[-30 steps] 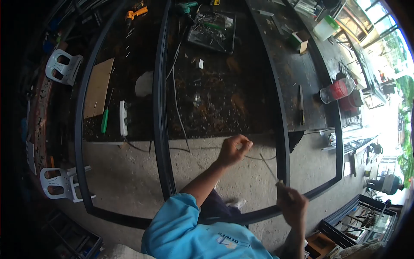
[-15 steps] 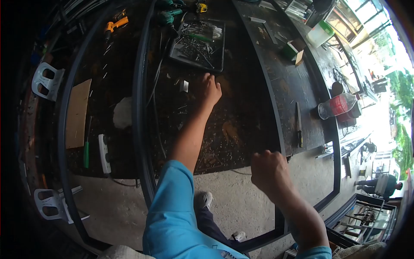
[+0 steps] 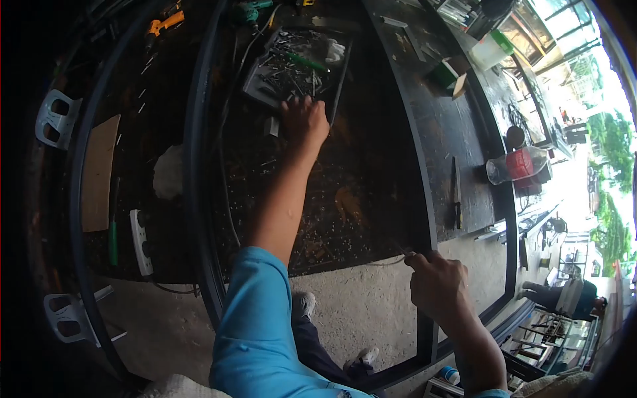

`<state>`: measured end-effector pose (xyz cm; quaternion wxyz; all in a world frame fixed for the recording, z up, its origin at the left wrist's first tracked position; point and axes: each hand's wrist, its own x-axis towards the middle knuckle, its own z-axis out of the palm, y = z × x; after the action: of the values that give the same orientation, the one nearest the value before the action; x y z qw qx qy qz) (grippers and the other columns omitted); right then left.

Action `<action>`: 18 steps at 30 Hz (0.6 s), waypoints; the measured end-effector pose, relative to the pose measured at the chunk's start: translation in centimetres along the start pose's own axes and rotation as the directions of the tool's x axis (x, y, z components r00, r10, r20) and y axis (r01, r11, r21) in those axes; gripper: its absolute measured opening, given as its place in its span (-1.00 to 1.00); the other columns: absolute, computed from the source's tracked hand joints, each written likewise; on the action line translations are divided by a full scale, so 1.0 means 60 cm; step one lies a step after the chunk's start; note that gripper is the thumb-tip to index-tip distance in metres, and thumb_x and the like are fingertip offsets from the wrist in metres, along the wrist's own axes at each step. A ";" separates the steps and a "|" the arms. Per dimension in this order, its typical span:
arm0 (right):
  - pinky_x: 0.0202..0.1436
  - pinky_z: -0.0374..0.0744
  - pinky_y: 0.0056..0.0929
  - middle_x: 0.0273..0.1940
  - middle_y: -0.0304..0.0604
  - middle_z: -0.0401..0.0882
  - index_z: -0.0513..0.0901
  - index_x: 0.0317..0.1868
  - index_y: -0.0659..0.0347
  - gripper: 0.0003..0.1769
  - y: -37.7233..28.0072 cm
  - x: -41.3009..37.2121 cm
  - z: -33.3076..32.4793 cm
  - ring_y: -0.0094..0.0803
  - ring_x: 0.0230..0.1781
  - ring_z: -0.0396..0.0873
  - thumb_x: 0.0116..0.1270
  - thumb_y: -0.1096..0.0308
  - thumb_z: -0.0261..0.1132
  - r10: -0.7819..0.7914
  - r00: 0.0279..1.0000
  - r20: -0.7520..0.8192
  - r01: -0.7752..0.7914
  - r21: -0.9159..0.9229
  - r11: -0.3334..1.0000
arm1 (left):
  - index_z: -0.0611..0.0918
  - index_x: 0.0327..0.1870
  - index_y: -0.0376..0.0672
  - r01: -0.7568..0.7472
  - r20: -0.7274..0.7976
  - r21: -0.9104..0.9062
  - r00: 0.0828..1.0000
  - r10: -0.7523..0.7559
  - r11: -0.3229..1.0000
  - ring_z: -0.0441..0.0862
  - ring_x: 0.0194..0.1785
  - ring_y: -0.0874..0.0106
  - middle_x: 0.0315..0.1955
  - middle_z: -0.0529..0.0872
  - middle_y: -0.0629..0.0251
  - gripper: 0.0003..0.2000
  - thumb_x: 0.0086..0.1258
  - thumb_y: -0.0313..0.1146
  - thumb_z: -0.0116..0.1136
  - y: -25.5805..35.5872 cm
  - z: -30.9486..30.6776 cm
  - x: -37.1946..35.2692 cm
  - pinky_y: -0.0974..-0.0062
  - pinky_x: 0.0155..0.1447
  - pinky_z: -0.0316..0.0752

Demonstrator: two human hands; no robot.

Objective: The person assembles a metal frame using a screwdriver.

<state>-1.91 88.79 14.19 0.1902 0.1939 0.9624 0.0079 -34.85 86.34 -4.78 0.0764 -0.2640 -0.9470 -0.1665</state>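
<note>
My left hand reaches forward across the dark table, its fingers curled over the near rim of a shallow black tray. Inside the tray lie many loose screws or similar small metal pieces, a green-handled tool and a crumpled white item. My right hand is closed in a fist over the table's near edge, beside a dark frame bar. A thin sliver seems to stick out by its thumb, too small to name. A small pale metal piece lies left of my left hand.
Long dark frame bars lie across the table. An orange drill, a power strip and a green-handled screwdriver are on the left. On the right lie a knife-like tool and a plastic bottle. A person is farther off.
My left hand has moved onto the tray's near rim, and the tray has shifted slightly toward me. My right hand has moved a little right and down. The view has shifted slightly.
</note>
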 end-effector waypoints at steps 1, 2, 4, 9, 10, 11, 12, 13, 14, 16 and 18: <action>-0.36 0.61 -0.26 -0.33 -0.04 0.67 0.69 -0.16 0.14 -0.76 0.002 -0.005 0.004 -0.20 -0.48 0.66 0.16 0.51 0.20 0.011 1.000 0.007 -0.011 -0.005 1.000 | 0.70 -0.23 -0.02 -0.064 -0.115 -0.018 0.991 0.062 0.998 0.55 0.07 0.20 -0.18 0.68 0.26 -0.82 0.26 -0.38 0.04 0.000 0.018 0.001 -0.01 0.27 0.20; -0.34 0.62 -0.26 -0.32 -0.06 0.66 0.67 -0.14 0.14 -0.75 0.007 -0.007 0.009 -0.22 -0.47 0.66 0.17 0.50 0.20 0.014 1.000 0.016 -0.015 0.014 1.000 | 0.70 -0.23 -0.02 -0.069 -0.115 -0.030 0.991 0.065 0.997 0.55 0.07 0.20 -0.18 0.68 0.26 -0.82 0.26 -0.38 0.04 0.004 0.032 0.002 -0.01 0.27 0.20; -0.33 0.62 -0.25 -0.30 -0.07 0.64 0.65 -0.12 0.15 -0.75 0.012 -0.011 0.015 -0.23 -0.45 0.66 0.18 0.48 0.20 0.023 1.000 0.001 -0.023 0.025 0.999 | 0.71 -0.28 0.01 -0.082 -0.035 -0.012 0.996 0.082 0.997 0.57 0.03 0.21 -0.19 0.68 0.30 -0.84 0.26 -0.38 0.04 0.009 0.041 0.018 -0.01 0.26 0.21; -0.36 0.64 -0.38 -0.27 -0.22 0.59 0.59 -0.16 0.18 -0.79 0.012 -0.019 0.028 -0.38 -0.14 0.61 0.18 0.37 0.22 -0.075 0.990 0.116 0.091 -0.142 0.986 | 0.74 -0.29 0.02 -0.041 0.113 0.071 0.993 0.033 0.997 0.68 -0.02 0.28 -0.22 0.74 0.23 -0.74 0.36 -0.31 -0.07 0.019 0.018 0.060 0.12 0.15 0.34; -0.37 0.64 -0.40 -0.28 -0.23 0.58 0.59 -0.20 0.19 -0.81 0.014 -0.022 0.022 -0.39 -0.13 0.60 0.17 0.35 0.23 -0.066 0.988 0.137 0.086 -0.145 0.986 | 0.75 -0.32 0.01 -0.052 0.091 0.173 0.995 0.037 0.984 0.70 -0.07 0.27 -0.27 0.76 0.24 -0.74 0.36 -0.31 -0.07 0.012 0.051 0.075 0.13 0.06 0.41; -0.37 0.64 -0.41 -0.26 -0.22 0.59 0.59 -0.23 0.19 -0.83 0.016 -0.024 0.014 -0.39 -0.14 0.61 0.17 0.34 0.24 -0.072 0.989 0.128 0.090 -0.140 0.986 | 0.76 -0.36 0.02 -0.058 0.042 0.168 0.998 0.051 0.984 0.72 -0.14 0.25 -0.32 0.77 0.23 -0.74 0.35 -0.32 -0.06 0.018 0.042 0.070 0.17 0.01 0.46; -0.37 0.65 -0.41 -0.24 -0.20 0.59 0.59 -0.26 0.20 -0.84 0.015 -0.026 0.008 -0.38 -0.16 0.62 0.17 0.33 0.24 -0.075 0.990 0.120 0.090 -0.126 0.988 | 0.75 -0.34 0.01 -0.063 0.066 0.149 0.996 0.053 0.987 0.71 -0.10 0.25 -0.27 0.76 0.23 -0.75 0.35 -0.33 -0.05 0.022 0.029 0.067 0.20 0.05 0.45; -0.39 0.65 -0.40 -0.25 -0.18 0.60 0.59 -0.26 0.21 -0.84 0.016 -0.026 0.005 -0.35 -0.19 0.64 0.18 0.33 0.24 -0.059 0.990 0.125 0.070 -0.084 0.994 | 0.74 -0.33 -0.01 -0.088 -0.036 0.174 0.995 0.095 0.981 0.69 -0.08 0.26 -0.25 0.75 0.24 -0.77 0.34 -0.34 -0.02 0.023 0.033 0.063 0.22 0.07 0.45; -0.41 0.66 -0.39 -0.25 -0.15 0.61 0.60 -0.26 0.22 -0.84 0.023 -0.023 0.006 -0.33 -0.22 0.66 0.19 0.33 0.24 -0.044 0.991 0.124 0.050 -0.046 0.998 | 0.73 -0.30 -0.02 -0.079 0.012 0.189 0.997 0.078 0.979 0.68 -0.08 0.24 -0.24 0.74 0.21 -0.79 0.33 -0.37 -0.01 0.019 0.044 0.073 0.19 0.09 0.44; -0.54 0.64 -0.40 -0.42 -0.13 0.66 0.66 -0.36 0.21 -0.87 0.049 -0.015 0.053 -0.27 -0.41 0.72 0.13 0.36 0.27 -0.127 0.985 -0.120 0.129 0.007 0.992 | 0.72 -0.24 -0.05 -0.132 -0.157 0.235 0.972 0.172 0.963 0.66 -0.07 0.20 -0.23 0.73 0.14 -0.78 0.36 -0.38 -0.04 -0.017 0.123 0.109 0.14 0.08 0.46; -0.49 0.64 -0.38 -0.38 -0.16 0.67 0.66 -0.35 0.21 -0.88 0.053 -0.032 0.034 -0.27 -0.38 0.72 0.15 0.35 0.26 -0.073 0.989 -0.125 0.081 0.055 0.995 | 0.67 -0.17 -0.15 -0.006 -0.152 0.058 0.988 0.015 0.998 0.66 -0.10 0.16 -0.21 0.70 0.12 -0.80 0.37 -0.40 -0.03 0.010 0.082 0.079 0.12 0.08 0.47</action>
<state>1.68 90.92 13.25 0.1248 0.1612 0.9789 -0.0162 -38.87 90.83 -8.10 0.1568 -0.2533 -0.9413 -0.1586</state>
